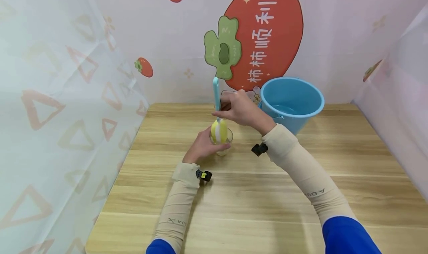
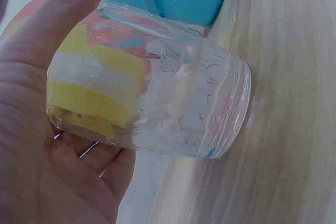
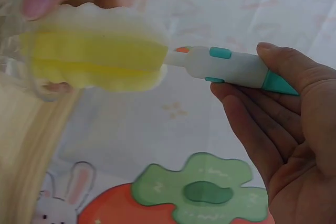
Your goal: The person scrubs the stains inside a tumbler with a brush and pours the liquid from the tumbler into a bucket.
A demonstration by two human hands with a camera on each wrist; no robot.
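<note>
My left hand (image 1: pixel 203 147) grips a clear glass cup (image 2: pixel 178 103) around its upper part, thumb on one side and fingers on the other. The cup stands at the middle back of the table, and its base looks close to the wood in the left wrist view. My right hand (image 1: pixel 243 111) pinches the white and turquoise handle of a sponge cup brush (image 3: pixel 226 66) between thumb and fingers. The brush points down. Its yellow and white sponge head (image 3: pixel 100 51) is partly inside the cup's mouth, the rest showing above the rim.
Behind my right hand stands a blue bucket (image 1: pixel 295 122) near the table's back edge. The wooden table (image 1: pixel 247 209) extends to the front and both sides. Printed cloth (image 1: pixel 174 61) hangs along the back and sides.
</note>
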